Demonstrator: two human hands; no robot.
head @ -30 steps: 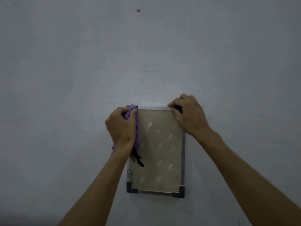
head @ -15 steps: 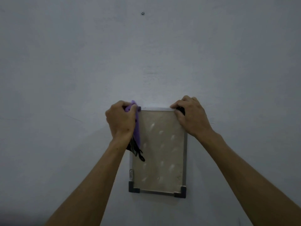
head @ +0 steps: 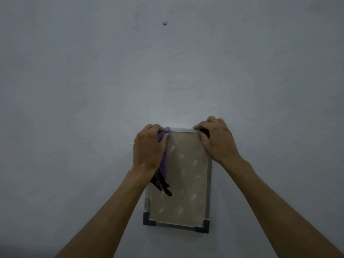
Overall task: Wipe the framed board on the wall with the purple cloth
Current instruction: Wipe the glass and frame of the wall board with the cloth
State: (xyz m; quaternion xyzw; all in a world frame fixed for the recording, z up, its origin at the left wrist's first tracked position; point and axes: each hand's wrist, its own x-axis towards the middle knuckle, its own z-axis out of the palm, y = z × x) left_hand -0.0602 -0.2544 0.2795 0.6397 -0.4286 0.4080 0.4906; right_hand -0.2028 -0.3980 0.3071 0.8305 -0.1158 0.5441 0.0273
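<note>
The framed board [head: 186,175] was held against the wall [head: 93,90], its top corners gripped: purple cloth [head: 163,155] bunched under curled left hand [head: 149,148] fingers, right hand [head: 216,138] clamped. It could have been knocked crooked by pressure.

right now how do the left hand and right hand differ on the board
The left hand grips the purple cloth at the board's top left corner; the right hand holds no cloth and grips the top right corner. Black straps hang below the left hand, none below the right. Both sit at the top edge.
</note>
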